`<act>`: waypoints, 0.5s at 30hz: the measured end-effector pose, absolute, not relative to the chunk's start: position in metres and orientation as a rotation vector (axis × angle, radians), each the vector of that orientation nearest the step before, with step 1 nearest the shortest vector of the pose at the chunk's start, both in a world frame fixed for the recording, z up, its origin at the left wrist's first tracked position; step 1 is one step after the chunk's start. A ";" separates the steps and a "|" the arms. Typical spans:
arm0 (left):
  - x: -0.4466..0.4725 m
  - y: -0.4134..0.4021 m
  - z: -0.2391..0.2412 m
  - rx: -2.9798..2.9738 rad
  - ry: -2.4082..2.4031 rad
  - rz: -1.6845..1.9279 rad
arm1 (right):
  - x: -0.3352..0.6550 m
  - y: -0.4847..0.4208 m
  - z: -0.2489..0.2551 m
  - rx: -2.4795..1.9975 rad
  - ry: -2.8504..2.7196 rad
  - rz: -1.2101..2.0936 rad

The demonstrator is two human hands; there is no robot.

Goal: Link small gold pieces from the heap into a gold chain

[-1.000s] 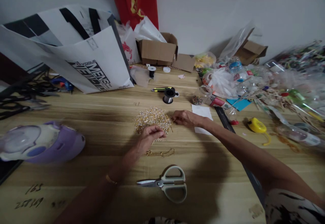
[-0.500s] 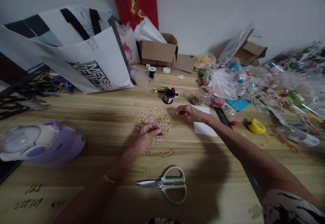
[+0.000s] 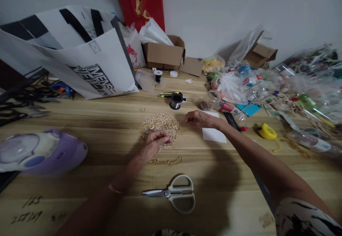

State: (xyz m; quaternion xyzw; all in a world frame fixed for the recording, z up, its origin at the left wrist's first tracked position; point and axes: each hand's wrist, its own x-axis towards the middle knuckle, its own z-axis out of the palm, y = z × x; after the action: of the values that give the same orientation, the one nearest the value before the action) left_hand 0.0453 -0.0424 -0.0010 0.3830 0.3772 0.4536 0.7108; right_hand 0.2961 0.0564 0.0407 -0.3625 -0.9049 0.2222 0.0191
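My left hand rests over the near side of a pile of small gold and silver beaded strands, thumb and fingertips pinched together. To the right of the pile, my right hand hovers near a white sheet of paper, its fingers curled in a pinch. A very fine line seems to show between it and the pile, too faint to name. What either hand pinches is too small to make out. A gold chain lies just in front of the pile. Closer to me are open-bladed scissors with pale handles.
Beyond the pile stand a wire spool and a yellow-black cutter. A jar of beads and yellow tape measure lie right, near heaped plastic bottles. Left are a purple-white device and a large paper bag.
The whole view has shifted slightly, so things appear a little further left. Both hands keep nearly the same pose and place over the table.
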 end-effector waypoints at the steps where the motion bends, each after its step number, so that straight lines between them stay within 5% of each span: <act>1: 0.045 -0.043 0.000 0.857 0.837 1.003 | 0.294 0.054 0.042 -1.131 -2.834 0.691; 15: 0.044 -0.043 -0.002 0.850 0.825 1.006 | 0.270 0.013 0.042 -1.191 -3.072 0.572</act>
State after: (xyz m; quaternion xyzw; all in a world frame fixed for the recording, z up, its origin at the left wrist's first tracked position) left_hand 0.0441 -0.0427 -0.0023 0.3834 0.3721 0.4539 0.7131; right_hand 0.2702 0.0131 0.0415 -0.3544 -0.9139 0.1702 -0.1011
